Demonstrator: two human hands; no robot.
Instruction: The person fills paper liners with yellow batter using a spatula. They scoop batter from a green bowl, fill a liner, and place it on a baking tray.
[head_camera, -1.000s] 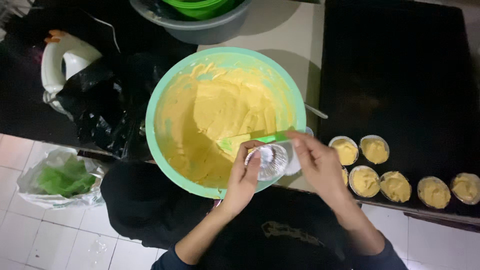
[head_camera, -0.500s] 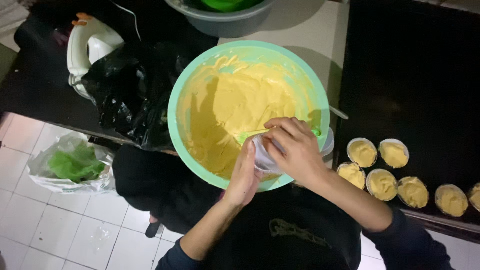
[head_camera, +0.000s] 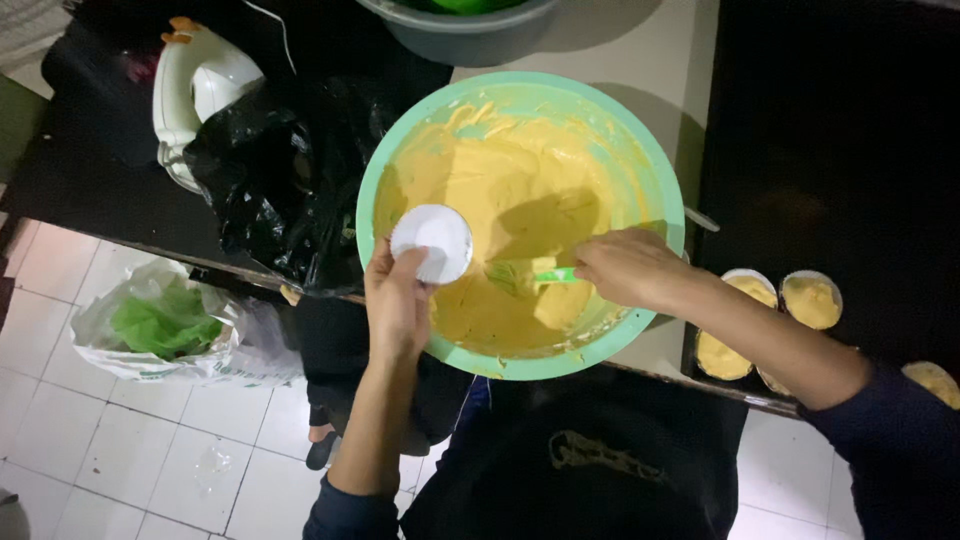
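A large mint-green bowl (head_camera: 640, 150) holds yellow batter (head_camera: 510, 190). My left hand (head_camera: 397, 300) holds an empty white paper cup (head_camera: 432, 243) over the bowl's near-left rim. My right hand (head_camera: 625, 268) grips a green spatula (head_camera: 530, 275) whose blade lies in the batter near the bowl's front. Several paper cups filled with batter (head_camera: 812, 298) stand on a black tray (head_camera: 830, 150) to the right of the bowl.
A white hand mixer (head_camera: 195, 95) and a black plastic bag (head_camera: 275, 170) lie left of the bowl. A grey basin (head_camera: 460, 30) stands behind it. On the tiled floor sits a white bag (head_camera: 120, 350) of green leaves.
My hands have parted: the left now holds the empty cup at the bowl's left rim, and the right has dipped the spatula into the batter. The view shifted right.
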